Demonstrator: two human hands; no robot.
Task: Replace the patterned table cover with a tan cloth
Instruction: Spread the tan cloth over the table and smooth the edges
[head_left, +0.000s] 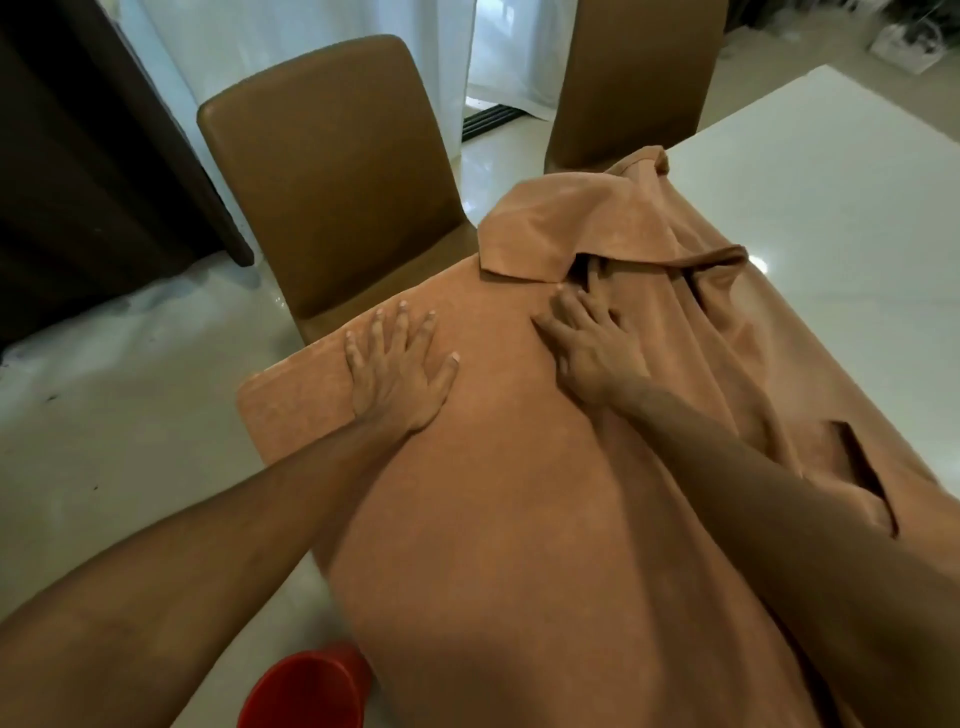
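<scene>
Two hands lie flat on the tan cloth (519, 519). The left hand (397, 371) presses down with straight, wide-spread fingers near the cloth's smooth corner, which sits at its eight o'clock. The right hand (592, 348), at three o'clock of the left and apart from it, also rests open on the fabric, its fingertips reaching under a folded-back flap at its twelve o'clock.

Around the hands the cloth is smooth and covers the near end of the white bench (831, 182). From one to four o'clock of the right hand it bunches in long creases and loose folds, and bare glossy bench top shows beyond them.

A brown padded chair (332, 197) stands at eleven o'clock of the left hand, tucked against the bench edge. A second chair (634, 78) stands at twelve o'clock of the right hand. A red cup (306, 686) sits at six o'clock, just beside the cloth's edge. White curtains (291, 26) hang behind the chairs, a dark cabinet (78, 182) stands at ten o'clock, and the pale floor (130, 415) is glossy.
</scene>
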